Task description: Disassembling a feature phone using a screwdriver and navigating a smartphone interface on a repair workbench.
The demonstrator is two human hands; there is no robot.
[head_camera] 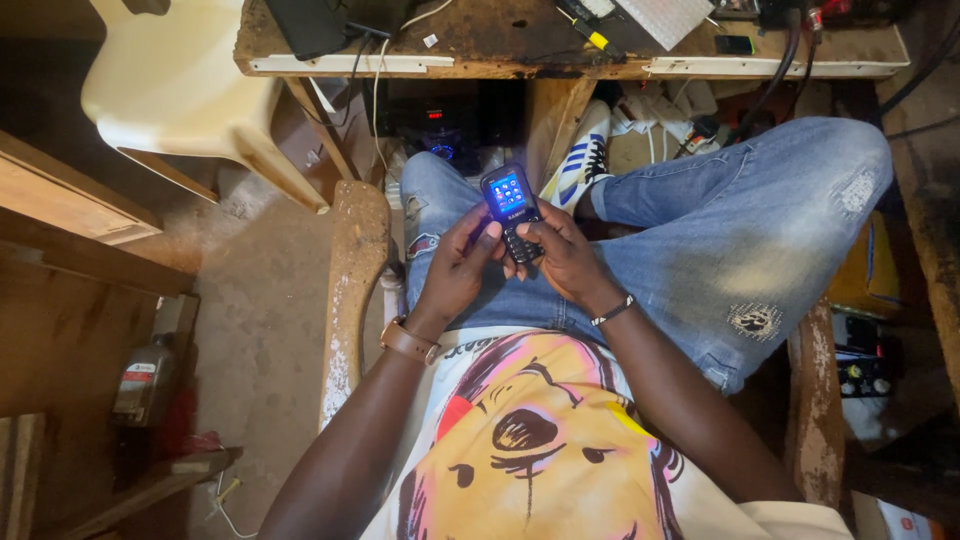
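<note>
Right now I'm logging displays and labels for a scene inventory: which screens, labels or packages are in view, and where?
Keypad phone: held by both hands over the lap, small lit blue screen.
Audio unit: under the workbench, black, red digits, blue glow.
Plastic bottle: on floor at left, grey, red-and-white label.
Box: bottom right corner, white, red mark.

Black phone [511, 212] with blue screen; faded blue jeans [740, 240]; cream chair [180, 85].

The scene is dim and warm-toned, with deep shadow under the worn wooden workbench [560, 45] and along the left floor. The small dark keypad phone [512, 208] has a glowing blue screen. Focus is sharp centrally; wide-angle bending curves the edges.
</note>
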